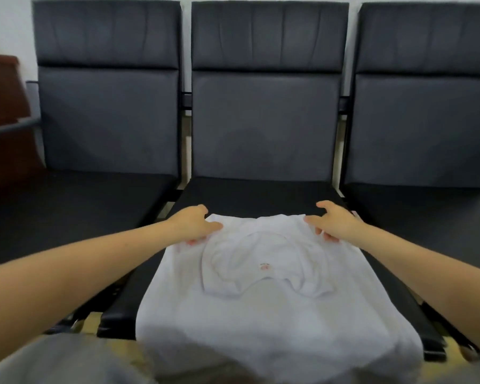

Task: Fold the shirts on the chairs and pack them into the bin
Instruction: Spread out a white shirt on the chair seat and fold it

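Between both hands' fingers (194,241), shirt (261,286)

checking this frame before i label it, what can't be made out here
Head view only:
- Bin: not in frame.
- White shirt: near hem cut off by the bottom edge; small chest print too small to read.
- Left hand and right hand: blurred, lower fingertips tucked under fabric, so grip is unclear.
- Other shirts: none visible; outer chairs cropped.
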